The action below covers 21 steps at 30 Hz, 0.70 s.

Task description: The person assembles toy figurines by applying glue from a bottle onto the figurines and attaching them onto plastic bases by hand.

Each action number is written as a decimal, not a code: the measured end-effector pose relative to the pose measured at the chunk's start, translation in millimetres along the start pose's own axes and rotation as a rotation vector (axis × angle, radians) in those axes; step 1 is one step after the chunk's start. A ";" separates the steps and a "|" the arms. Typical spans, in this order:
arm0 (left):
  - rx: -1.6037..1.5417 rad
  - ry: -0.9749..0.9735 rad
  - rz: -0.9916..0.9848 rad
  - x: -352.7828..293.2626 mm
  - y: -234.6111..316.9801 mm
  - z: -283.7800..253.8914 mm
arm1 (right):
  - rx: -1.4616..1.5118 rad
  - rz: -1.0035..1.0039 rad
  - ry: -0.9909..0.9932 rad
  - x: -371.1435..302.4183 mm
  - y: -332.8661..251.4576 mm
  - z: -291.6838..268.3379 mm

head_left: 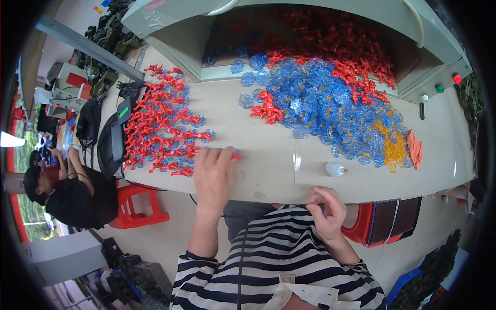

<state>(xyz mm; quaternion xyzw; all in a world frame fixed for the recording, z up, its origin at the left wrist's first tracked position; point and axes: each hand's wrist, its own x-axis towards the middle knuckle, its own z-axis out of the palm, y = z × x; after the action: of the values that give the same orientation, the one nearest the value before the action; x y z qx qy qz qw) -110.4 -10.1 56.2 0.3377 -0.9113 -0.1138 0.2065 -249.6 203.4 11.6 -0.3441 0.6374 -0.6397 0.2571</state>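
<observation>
My left hand (213,173) is over the table, its fingers pinched down on a red plastic figure (236,156) whose end sticks out past the fingertips. Beside it lie rows of red figures joined to clear blue flower-shaped pieces (165,124). My right hand (328,209) hovers at the table's front edge, fingers loosely curled and thumb apart, with nothing visible in it. A small white bottle (337,169) with a narrow yellowish tip lies just beyond that hand. Farther back spreads a big heap of loose clear blue pieces (320,98), and a few red figures (266,108) sit at its left.
A grey open-fronted cabinet (175,57) holding many red figures stands at the back of the table (243,178). Yellow clear pieces (391,145), an orange cloth-like piece (414,150) and a marker (422,107) are on the right. Another person (72,191) sits at the left by a red stool (135,206).
</observation>
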 end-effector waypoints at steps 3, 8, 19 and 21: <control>0.188 0.039 0.028 11.8 -0.8 -0.6 | -0.146 -0.234 0.116 -8.5 16.9 -22.1; 0.026 0.127 0.156 46.1 18.4 9.4 | -0.396 -0.266 0.384 9.5 11.5 -32.4; -0.307 -0.073 -0.109 59.7 49.2 50.6 | -0.519 -0.153 0.192 42.5 -3.9 -25.5; -0.374 -0.123 -0.107 41.9 59.5 44.5 | -0.507 -0.143 0.150 41.4 -0.9 -27.6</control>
<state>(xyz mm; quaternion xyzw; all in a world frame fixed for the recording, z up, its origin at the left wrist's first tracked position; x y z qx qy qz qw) -193.2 9.6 49.9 0.3339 -0.8658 -0.3123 0.2035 -296.9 189.3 18.5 -0.3932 0.7686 -0.4999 0.0689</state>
